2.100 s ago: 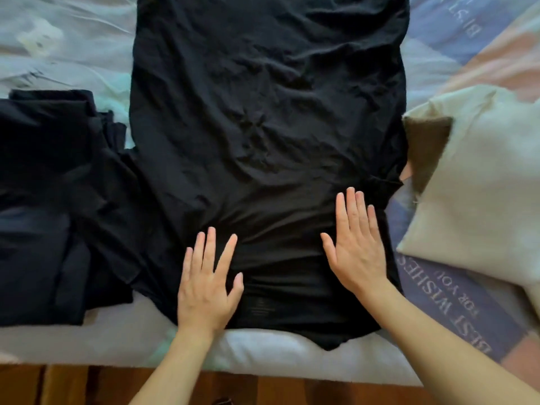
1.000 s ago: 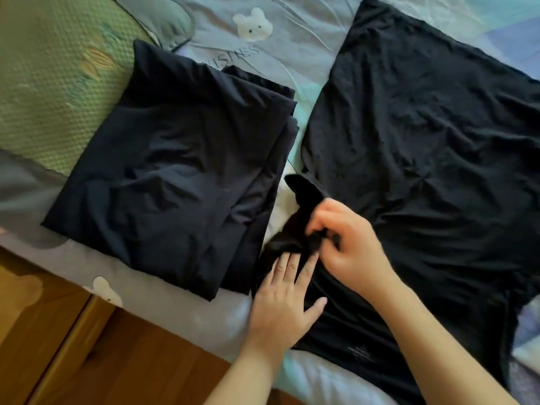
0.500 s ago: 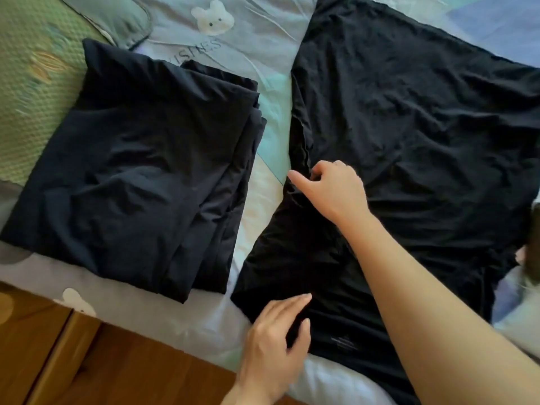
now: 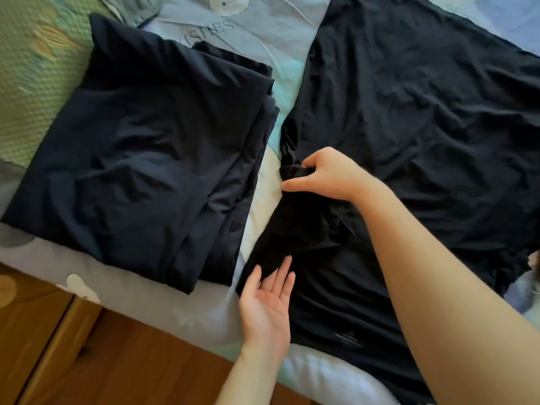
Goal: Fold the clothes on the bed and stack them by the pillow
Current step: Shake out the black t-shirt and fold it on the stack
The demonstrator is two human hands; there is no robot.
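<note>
Black shirt [image 4: 409,127] barely started: my right hand [image 4: 324,173] pinches its sleeve [image 4: 295,223], left hand [image 4: 267,305] released; one folded pile [image 4: 140,147] lies beside the pillow [image 4: 32,68].

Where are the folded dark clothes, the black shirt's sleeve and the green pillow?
folded dark clothes [image 4: 140,147], head view: middle of top layer.
black shirt's sleeve [image 4: 295,223], head view: bunched cloth between the hands.
green pillow [image 4: 35,68], head view: quilted cover.

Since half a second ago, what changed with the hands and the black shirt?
The right hand closed on the bunched sleeve of the spread black shirt. The left hand turned palm up, fingertips under the sleeve's lower edge. The folded dark navy pile stayed put on the bed.
</note>
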